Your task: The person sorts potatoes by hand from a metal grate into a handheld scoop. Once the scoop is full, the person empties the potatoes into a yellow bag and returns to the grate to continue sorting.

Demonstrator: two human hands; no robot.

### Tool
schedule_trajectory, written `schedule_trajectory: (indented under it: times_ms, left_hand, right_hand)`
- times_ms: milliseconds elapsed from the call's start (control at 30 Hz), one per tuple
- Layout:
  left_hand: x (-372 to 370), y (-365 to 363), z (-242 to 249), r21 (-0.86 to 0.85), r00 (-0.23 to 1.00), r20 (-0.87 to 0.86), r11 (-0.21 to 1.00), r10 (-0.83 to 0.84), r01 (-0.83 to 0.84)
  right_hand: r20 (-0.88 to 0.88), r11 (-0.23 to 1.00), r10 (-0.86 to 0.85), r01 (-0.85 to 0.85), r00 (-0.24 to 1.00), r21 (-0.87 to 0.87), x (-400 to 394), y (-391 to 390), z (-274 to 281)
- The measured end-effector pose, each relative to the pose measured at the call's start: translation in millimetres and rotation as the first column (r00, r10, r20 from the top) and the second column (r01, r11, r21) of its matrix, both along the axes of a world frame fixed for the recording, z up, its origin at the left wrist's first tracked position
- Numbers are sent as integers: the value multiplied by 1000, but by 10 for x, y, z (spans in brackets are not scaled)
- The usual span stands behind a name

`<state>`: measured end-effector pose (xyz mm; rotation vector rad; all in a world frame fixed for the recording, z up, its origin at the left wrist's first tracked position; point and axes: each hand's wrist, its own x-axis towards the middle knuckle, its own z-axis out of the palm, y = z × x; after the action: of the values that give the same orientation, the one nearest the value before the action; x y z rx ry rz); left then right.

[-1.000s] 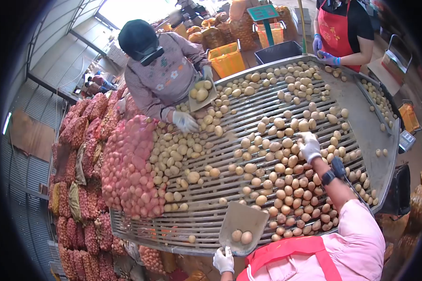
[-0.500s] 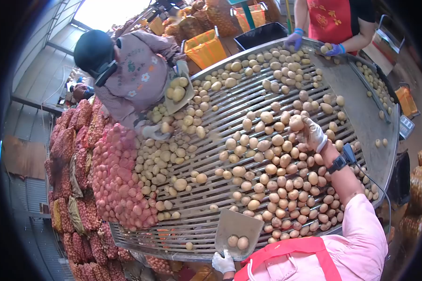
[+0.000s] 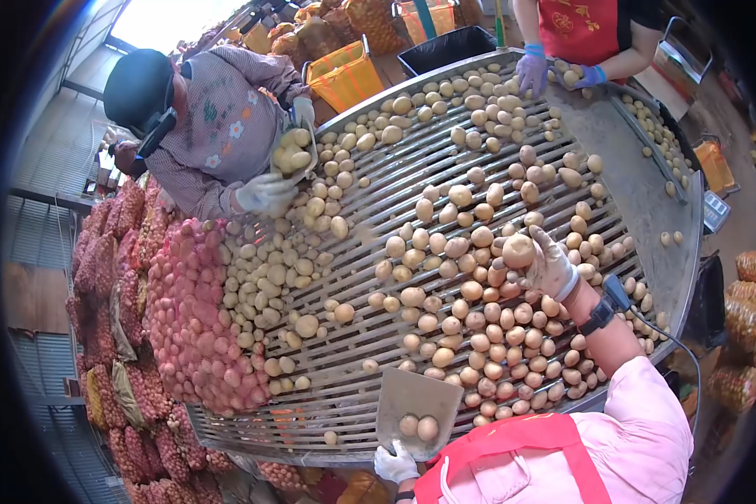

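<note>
My left hand, in a white glove, grips the near end of a flat grey scoop at the front edge of the slatted metal table. Two potatoes lie in that scoop. In my gloved right hand is a large round potato, held between thumb and fingers just above the pile. Many loose potatoes cover the slats beneath and in front of this hand. A black watch is on my right wrist.
Across the table, a co-worker holds a potato-filled scoop. Another person's purple gloves are at the far right. A pink mesh sack of potatoes lies at the left edge. A cable hangs near my right arm.
My right hand has moved down and left with a potato, turning it toward me. The co-worker's lower hand has risen toward their scoop. The whole view has shifted slightly.
</note>
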<state>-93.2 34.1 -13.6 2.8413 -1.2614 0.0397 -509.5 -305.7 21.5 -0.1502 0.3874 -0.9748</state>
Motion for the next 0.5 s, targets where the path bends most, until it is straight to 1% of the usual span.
schedule_trajectory:
  times_ms: [67,100,133,200,233,267,333,400,433,467,500]
  left_hand:
    - [-6,1,-13,-7,1000,14,1000,-15,15]
    - [-6,0,-18,-10,1000,15,1000,-14,15]
    - [2,-10,-25,-17,1000,17,1000,-13,13]
    - [20,-15,-40,-32,1000,12,999,-20,20]
    - [20,-3,-43,-36,1000,9,999,-22,23]
    - [18,6,-42,-46,999,25,998,-30,31]
    - [10,-2,-50,-67,997,56,997,-46,50]
    - [11,-2,-59,-73,996,67,996,-55,60]
    - [14,0,-60,-75,996,73,995,-59,64]
    - [15,9,-61,-60,996,74,997,-52,56]
    - [16,9,-66,-45,996,76,998,-44,48]
  right_hand:
    - [-6,998,-26,26,1000,60,81,34,86]
    - [-51,992,-15,21,999,124,65,13,42]
    - [-145,990,-41,59,989,125,68,-41,16]
    - [-313,991,-108,127,944,40,26,-164,25]
    - [-417,978,-139,57,898,-203,-43,-292,-90]
    - [-584,946,-266,90,767,-313,-61,-462,-208]
    - [-809,956,-261,22,527,-294,-95,-759,-298]
    - [-936,935,-295,-144,194,-325,15,-1047,-260]
    - [-885,849,-462,-322,-65,-419,76,-1165,-306]
    - [-860,843,-488,-337,-150,-420,210,-1208,-155]
    - [-748,785,-578,-474,-326,-400,309,-1300,-157]
